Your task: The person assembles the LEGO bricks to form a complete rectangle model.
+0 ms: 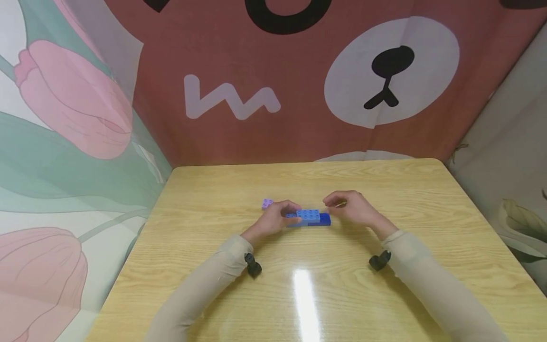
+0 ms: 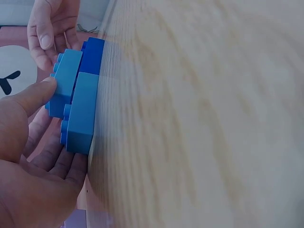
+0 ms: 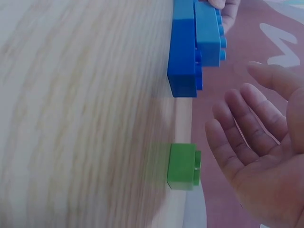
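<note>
Three toy building bricks form a low stack on the table. A light blue brick [image 1: 308, 215] sits on top, bridging a second light blue brick [image 2: 81, 118] and a dark blue brick [image 3: 183, 71] that lie end to end beneath it. My left hand [image 1: 275, 217] holds the stack at its left end, thumb on the near side of the top brick and fingers round the far side. Just right of the dark blue brick, my right hand [image 1: 352, 207] hovers with fingers relaxed and nothing in them. Near its fingertips in the right wrist view stands a small green brick [image 3: 182, 166], hidden in the head view.
A small purple brick [image 1: 267, 203] lies behind the left hand. The wooden table [image 1: 205, 190] ends at a brown cloth with a bear print [image 1: 239, 137] at the back. Patterned cloths hang along both sides.
</note>
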`<act>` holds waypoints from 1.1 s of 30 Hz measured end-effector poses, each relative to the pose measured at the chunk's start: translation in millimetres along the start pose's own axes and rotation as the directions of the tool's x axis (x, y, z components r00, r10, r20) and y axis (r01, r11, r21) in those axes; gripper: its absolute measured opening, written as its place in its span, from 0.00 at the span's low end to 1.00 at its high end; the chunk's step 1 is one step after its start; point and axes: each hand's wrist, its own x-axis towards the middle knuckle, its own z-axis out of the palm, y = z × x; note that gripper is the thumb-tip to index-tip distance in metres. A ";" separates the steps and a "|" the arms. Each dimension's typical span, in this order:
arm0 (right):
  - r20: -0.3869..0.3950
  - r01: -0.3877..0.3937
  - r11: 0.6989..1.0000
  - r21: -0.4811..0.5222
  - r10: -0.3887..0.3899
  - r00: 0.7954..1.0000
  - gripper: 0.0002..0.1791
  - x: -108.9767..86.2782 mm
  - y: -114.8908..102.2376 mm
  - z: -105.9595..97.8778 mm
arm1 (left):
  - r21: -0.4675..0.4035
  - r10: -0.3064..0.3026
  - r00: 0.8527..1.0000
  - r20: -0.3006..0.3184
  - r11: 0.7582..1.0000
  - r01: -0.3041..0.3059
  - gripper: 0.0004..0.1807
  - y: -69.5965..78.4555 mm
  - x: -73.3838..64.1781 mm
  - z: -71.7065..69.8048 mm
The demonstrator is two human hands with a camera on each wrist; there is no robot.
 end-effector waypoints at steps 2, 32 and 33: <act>-0.014 0.001 1.000 -0.007 -0.001 1.000 0.14 -0.9 0.2 -2.2 | -0.002 -0.004 1.000 0.001 1.000 0.004 0.19 -0.2 -0.2 0.1; -0.083 -0.114 0.993 -0.013 0.113 0.990 0.17 -7.8 26.2 -30.8 | -0.008 -0.014 1.000 0.013 1.000 0.014 0.20 -1.6 -0.7 0.1; -0.084 -0.120 0.993 -0.015 0.118 0.989 0.17 -8.0 27.3 -31.3 | -0.007 -0.016 1.000 0.013 1.000 0.017 0.20 -1.6 -0.6 0.3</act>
